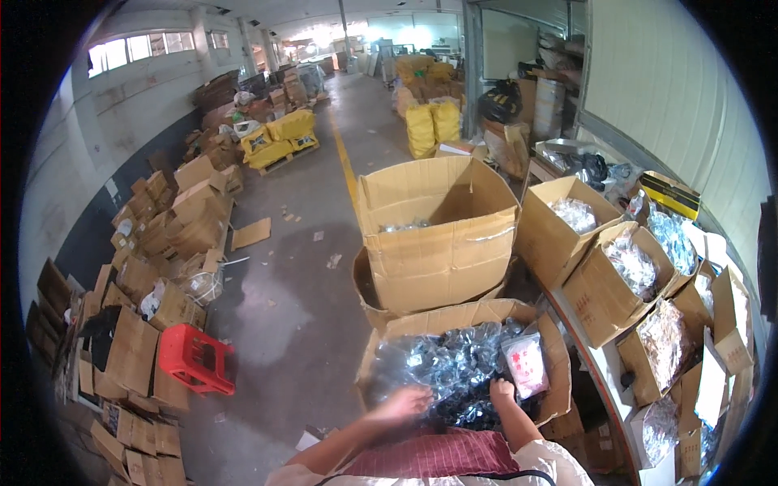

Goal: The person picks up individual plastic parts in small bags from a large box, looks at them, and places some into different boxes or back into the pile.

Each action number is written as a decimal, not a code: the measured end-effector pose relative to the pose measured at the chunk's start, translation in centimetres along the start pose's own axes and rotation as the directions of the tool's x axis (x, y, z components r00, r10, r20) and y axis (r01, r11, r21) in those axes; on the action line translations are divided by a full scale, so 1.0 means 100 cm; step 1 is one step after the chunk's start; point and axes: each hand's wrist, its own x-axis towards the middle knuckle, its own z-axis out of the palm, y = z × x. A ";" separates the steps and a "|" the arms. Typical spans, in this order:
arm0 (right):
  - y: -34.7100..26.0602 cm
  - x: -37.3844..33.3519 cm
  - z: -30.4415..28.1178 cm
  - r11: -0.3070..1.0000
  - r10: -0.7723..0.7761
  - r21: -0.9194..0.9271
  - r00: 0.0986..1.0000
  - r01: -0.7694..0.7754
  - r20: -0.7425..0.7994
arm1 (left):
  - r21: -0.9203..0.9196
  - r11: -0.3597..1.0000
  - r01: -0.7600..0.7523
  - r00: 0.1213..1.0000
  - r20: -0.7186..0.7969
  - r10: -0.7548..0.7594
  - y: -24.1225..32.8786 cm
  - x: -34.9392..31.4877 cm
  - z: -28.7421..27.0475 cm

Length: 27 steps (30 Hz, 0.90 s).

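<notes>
An open cardboard box stands right in front of me, filled with shiny clear and dark plastic pieces. My left hand is over the near left part of the heap, smeared by motion, so its fingers are hard to read. Toward the right side of the box, my right hand reaches down to the dark pieces with its fingers closed. Whatever it grips there is hidden or too small to name. Beside that hand, a clear plastic bag with pale pink contents and red print lies on the heap.
Behind the box rises a taller open carton. Along the right, a bench bears several cartons of plastic-wrapped goods. A red stool stands at left before piled cardboard boxes. Yellow sacks sit farther back.
</notes>
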 end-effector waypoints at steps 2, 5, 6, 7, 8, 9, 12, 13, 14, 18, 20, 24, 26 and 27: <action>0.007 -0.001 -0.015 0.990 -0.139 -0.006 0.985 0.140 0.098 | 0.008 1.000 0.014 1.000 -0.009 -0.014 -0.004 -0.007 0.000; 0.030 -0.009 -0.041 0.951 -0.310 0.000 0.949 0.310 -0.060 | 0.036 0.999 0.009 0.996 0.094 -0.012 -0.001 -0.006 0.003; 0.018 -0.029 -0.100 0.918 -0.256 0.366 0.934 0.155 0.248 | 0.021 1.000 0.014 0.997 0.069 -0.016 -0.004 -0.009 -0.002; 0.035 -0.037 -0.117 0.733 -0.335 0.675 0.910 0.087 0.246 | 0.003 1.000 -0.020 0.995 0.094 0.019 0.004 -0.006 0.005; 0.029 -0.064 -0.154 0.683 -0.335 0.706 0.939 0.187 0.076 | -0.030 0.998 -0.056 0.994 0.092 0.058 0.008 -0.009 0.007; 0.018 -0.093 -0.194 0.522 -0.350 0.817 0.935 0.245 -0.057 | 0.027 0.995 -0.100 0.995 0.020 0.100 0.017 -0.020 0.013; 0.016 -0.150 -0.265 0.293 -0.297 0.867 0.900 0.404 -0.319 | 0.166 0.959 -0.232 0.970 -0.031 0.240 0.048 -0.026 0.038; 0.020 -0.161 -0.272 0.055 -0.293 0.931 0.897 0.361 -0.331 | 0.163 0.956 -0.244 0.967 -0.033 0.252 0.058 -0.024 0.051; 0.024 -0.170 -0.278 -0.052 -0.292 0.949 0.904 0.312 -0.314 | 0.161 0.952 -0.260 0.962 -0.040 0.269 0.068 -0.023 0.062; 0.018 -0.218 -0.309 -0.177 -0.282 0.903 0.859 0.391 -0.427 | 0.005 0.932 -0.362 0.915 0.191 0.355 0.096 -0.033 0.092; 0.010 -0.236 -0.317 -0.289 -0.280 0.866 0.829 0.408 -0.484 | -0.081 0.931 -0.356 0.903 0.227 0.365 0.101 -0.038 0.099; 0.000 -0.256 -0.315 -0.287 -0.220 0.810 0.787 0.512 -0.576 | -0.102 0.905 -0.413 0.865 0.266 0.425 0.109 -0.048 0.114; -0.003 -0.255 -0.308 -0.273 -0.162 0.703 0.689 0.656 -0.706 | -0.087 0.898 -0.432 0.864 0.247 0.439 0.109 -0.053 0.117; -0.003 -0.254 -0.306 -0.228 -0.175 0.665 0.643 0.711 -0.746 | -0.071 0.892 -0.446 0.863 0.229 0.449 0.110 -0.055 0.119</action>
